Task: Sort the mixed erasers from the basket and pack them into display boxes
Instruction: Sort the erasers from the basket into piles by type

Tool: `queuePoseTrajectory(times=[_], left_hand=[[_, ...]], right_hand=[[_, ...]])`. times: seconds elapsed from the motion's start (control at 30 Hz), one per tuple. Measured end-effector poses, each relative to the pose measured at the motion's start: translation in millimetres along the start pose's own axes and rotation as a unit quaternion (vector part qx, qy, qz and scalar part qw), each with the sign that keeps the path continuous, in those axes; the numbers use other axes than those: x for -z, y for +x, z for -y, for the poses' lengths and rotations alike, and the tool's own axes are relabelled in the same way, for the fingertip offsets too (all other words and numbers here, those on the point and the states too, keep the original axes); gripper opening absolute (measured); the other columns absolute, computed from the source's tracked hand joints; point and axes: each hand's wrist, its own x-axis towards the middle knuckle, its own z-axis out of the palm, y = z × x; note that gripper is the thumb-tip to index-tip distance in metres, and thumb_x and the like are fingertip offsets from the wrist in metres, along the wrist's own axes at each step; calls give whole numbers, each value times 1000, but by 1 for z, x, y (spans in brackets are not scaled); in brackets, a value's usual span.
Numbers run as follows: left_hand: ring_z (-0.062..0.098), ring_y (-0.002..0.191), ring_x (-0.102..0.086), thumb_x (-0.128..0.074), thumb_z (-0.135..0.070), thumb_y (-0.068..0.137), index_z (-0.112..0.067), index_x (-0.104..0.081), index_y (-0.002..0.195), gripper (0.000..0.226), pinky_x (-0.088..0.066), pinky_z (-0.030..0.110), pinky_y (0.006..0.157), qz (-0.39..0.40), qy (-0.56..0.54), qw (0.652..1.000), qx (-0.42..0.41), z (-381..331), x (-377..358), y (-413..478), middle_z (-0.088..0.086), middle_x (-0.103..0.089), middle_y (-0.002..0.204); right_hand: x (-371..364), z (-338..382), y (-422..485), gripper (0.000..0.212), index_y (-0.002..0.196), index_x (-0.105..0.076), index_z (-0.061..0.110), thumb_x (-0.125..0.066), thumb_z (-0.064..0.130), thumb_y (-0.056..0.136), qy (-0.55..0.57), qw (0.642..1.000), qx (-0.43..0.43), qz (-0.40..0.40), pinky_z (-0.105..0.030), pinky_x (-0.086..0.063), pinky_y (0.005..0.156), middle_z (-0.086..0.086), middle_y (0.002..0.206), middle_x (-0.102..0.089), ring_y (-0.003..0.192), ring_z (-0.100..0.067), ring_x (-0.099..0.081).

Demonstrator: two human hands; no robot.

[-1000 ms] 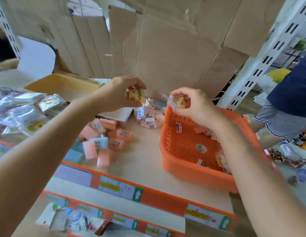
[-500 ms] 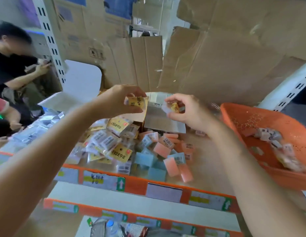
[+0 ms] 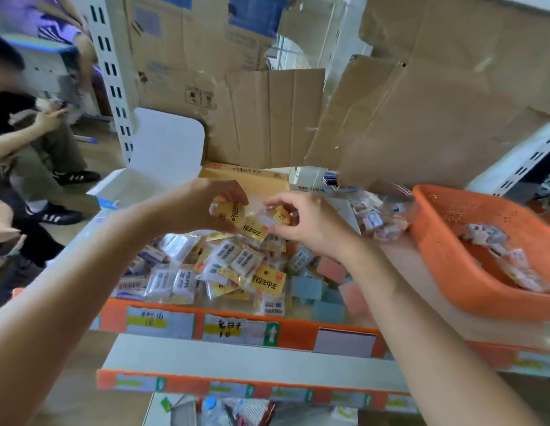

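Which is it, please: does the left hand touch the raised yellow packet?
Touching: the head view shows the left hand pinching the raised yellow packet.

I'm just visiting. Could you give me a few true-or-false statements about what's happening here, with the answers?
1. The left hand holds a yellow-wrapped eraser. True.
2. The right hand is empty. False: it pinches a small yellow eraser.
3. The orange basket is empty. False: wrapped erasers lie in it.
4. The basket sits right of both hands. True.
5. A pile of wrapped erasers lies on the shelf below the hands. True.
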Motion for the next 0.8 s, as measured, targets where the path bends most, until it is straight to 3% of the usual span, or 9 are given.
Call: queuePoseTrajectory(times=[0.07,0.17,0.23,0.47,0.67,0.8], left_hand=[[4,92,-55,-78,-17,71,-23,-59,107,41,-38,6,74,9,-4,1000,2,1,0,-5,-19,-56,96],[-8,89,-52,-77,-19,71,-31,-56,105,41,-39,3,72,20,-19,1000,8,3,0,-15,-27,-53,96],[-12,90,-52,-78,-19,71,-30,-56,105,41,-38,0,74,18,-31,999,6,3,-2,-21,-26,-55,98],[-19,90,-48,-80,-22,68,-40,-54,98,44,-39,3,75,-4,-17,999,27,2,-2,-45,-26,-57,97],[-21,91,-46,-80,-26,68,-46,-51,97,45,-40,8,72,4,-14,999,51,0,-1,-59,-29,-55,98],[-12,86,-52,-78,-28,69,-44,-54,100,42,-39,7,71,21,-7,998,60,2,-3,-68,-24,-57,100]], right_hand=[[-4,3,-4,37,121,-60,17,-68,18,84,0,1000,0,1,-5,-40,75,5,116,-62,97,-7,-56],[-9,4,-11,38,118,-62,18,-70,21,82,0,1000,-4,20,-24,-47,89,3,118,-63,103,-12,-58],[-11,4,-16,39,118,-62,18,-72,22,81,3,1000,-2,27,-30,-47,91,3,120,-62,105,-13,-57],[-22,7,-24,41,116,-61,19,-74,30,79,-30,998,32,55,-34,-45,88,1,114,-59,102,-16,-55],[-23,13,-29,39,116,-62,18,-72,31,80,-23,998,51,14,-38,-48,85,1,113,-60,97,-16,-58],[-30,20,-32,40,118,-60,19,-71,30,81,-30,998,50,18,-37,-48,82,7,108,-55,94,-15,-57]])
